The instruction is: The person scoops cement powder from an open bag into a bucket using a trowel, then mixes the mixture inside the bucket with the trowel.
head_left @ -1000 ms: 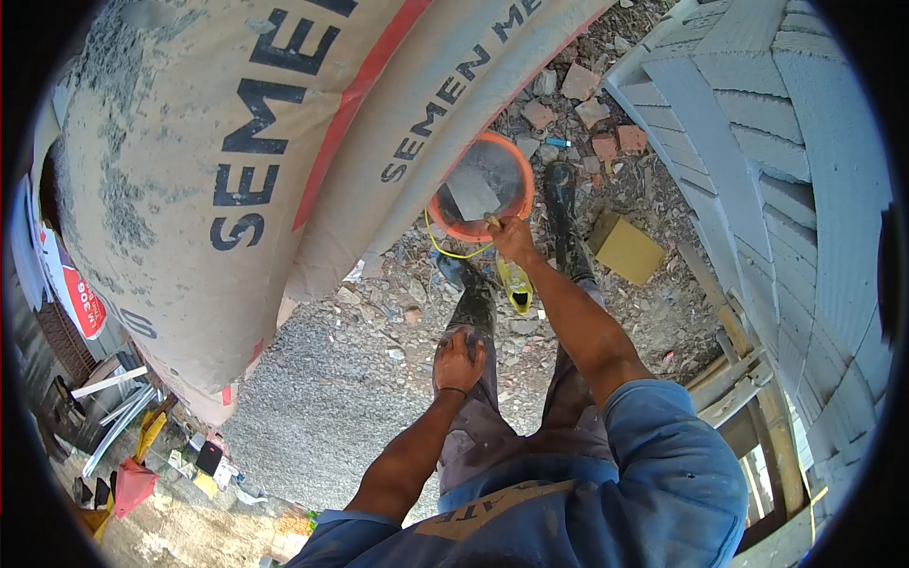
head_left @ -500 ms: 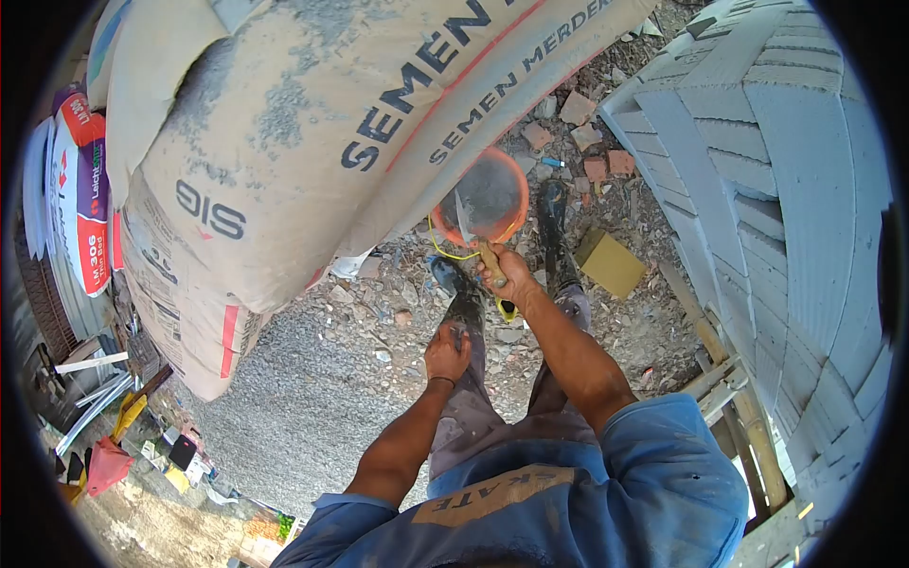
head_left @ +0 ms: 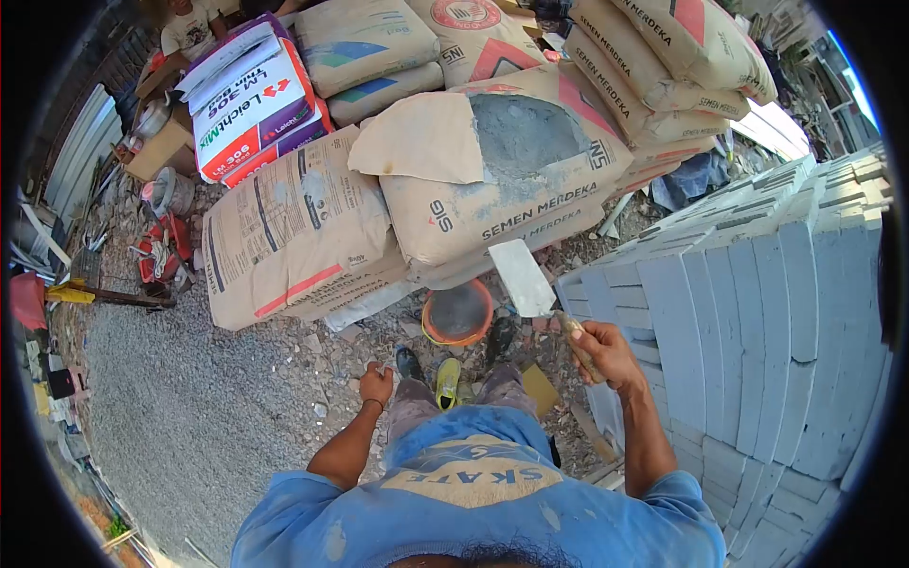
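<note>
My right hand (head_left: 609,356) grips the wooden handle of a trowel (head_left: 522,276). Its broad pale blade points up and left, in front of the torn cement bag (head_left: 445,222). Grey cement powder (head_left: 530,135) shows through the opening, and a flap of paper (head_left: 417,140) is folded back. Below the blade, an orange bucket (head_left: 490,322) with grey powder inside stands on the ground by my feet. My left hand (head_left: 376,384) hangs beside my leg with its fingers curled; what they hold, if anything, is too small to make out.
More cement bags (head_left: 653,76) are stacked behind, with a LeichtMix bag (head_left: 251,109) at the left. Stacked light blocks (head_left: 701,303) form a wall on my right. Gravel (head_left: 180,407) covers the left ground. Another person (head_left: 189,28) is at the far upper left.
My right hand has lifted the trowel out of the bucket, up and to the right. My left hand has left my thigh. The view has tilted up, showing more bags.
</note>
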`<state>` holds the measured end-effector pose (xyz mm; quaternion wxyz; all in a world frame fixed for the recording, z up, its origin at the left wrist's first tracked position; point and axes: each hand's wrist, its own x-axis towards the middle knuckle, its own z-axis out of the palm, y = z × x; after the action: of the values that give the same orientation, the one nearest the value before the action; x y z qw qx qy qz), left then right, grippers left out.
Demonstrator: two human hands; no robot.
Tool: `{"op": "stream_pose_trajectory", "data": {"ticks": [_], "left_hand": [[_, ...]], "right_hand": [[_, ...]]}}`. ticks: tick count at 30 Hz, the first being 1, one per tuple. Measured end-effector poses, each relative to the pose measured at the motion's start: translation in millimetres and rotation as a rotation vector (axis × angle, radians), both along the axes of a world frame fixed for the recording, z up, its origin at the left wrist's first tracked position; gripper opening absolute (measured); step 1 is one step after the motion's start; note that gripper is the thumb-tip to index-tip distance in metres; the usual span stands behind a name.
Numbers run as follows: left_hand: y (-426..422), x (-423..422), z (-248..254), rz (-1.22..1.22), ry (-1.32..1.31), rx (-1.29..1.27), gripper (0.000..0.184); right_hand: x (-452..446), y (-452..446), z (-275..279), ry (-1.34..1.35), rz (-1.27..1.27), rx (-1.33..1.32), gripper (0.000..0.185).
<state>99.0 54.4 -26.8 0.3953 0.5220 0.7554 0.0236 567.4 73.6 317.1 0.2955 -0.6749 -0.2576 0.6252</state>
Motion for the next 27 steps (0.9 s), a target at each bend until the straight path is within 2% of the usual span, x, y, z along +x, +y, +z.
{"op": "stream_pose_trajectory", "data": {"ticks": [4, 6, 8, 9, 10, 11, 13, 17, 19, 21, 26, 27], "left_hand": [[-14, -15, -2, 0.223, -0.015, 0.085, 0.039], [-34, -32, -33, 0.317, -0.001, 0.138, 0.036], [-49, -41, -47, 0.491, 0.132, 0.276, 0.035], [-52, -33, -18, 0.608, 0.131, 0.229, 0.038], [-62, -40, -32, 0.621, 0.136, 0.237, 0.038], [-77, -49, -44, 0.695, 0.13, 0.227, 0.041], [-108, -59, -56, 0.782, 0.129, 0.221, 0.044], [-146, -46, -53, 0.87, 0.227, 0.075, 0.051], [-160, -29, -43, 0.921, 0.255, 0.03, 0.052], [-168, -12, -34, 1.057, 0.112, -0.011, 0.052], [-165, 32, -13, 1.246, 0.117, -0.08, 0.053], [-168, 33, -31, 1.273, 0.152, -0.062, 0.053]], "right_hand": [[29, 86, 66, -0.348, 0.19, 0.194, 0.033], [33, 139, 81, -0.777, 0.349, 0.292, 0.038], [53, 191, 49, -1.265, 0.517, 0.625, 0.039], [57, 217, 37, -1.366, 0.516, 0.612, 0.033], [54, 234, 35, -1.463, 0.509, 0.593, 0.028], [56, 245, 34, -1.456, 0.512, 0.607, 0.028], [49, 262, 41, -1.572, 0.75, 0.525, 0.023], [64, 300, -10, -1.586, 0.821, 0.508, 0.023], [62, 309, -27, -1.4, 0.674, 0.55, 0.031], [58, 304, -34, -1.333, 0.643, 0.568, 0.033], [46, 306, -32, -1.127, 0.581, 0.489, 0.044], [41, 310, -29, -1.124, 0.577, 0.493, 0.044]]}}
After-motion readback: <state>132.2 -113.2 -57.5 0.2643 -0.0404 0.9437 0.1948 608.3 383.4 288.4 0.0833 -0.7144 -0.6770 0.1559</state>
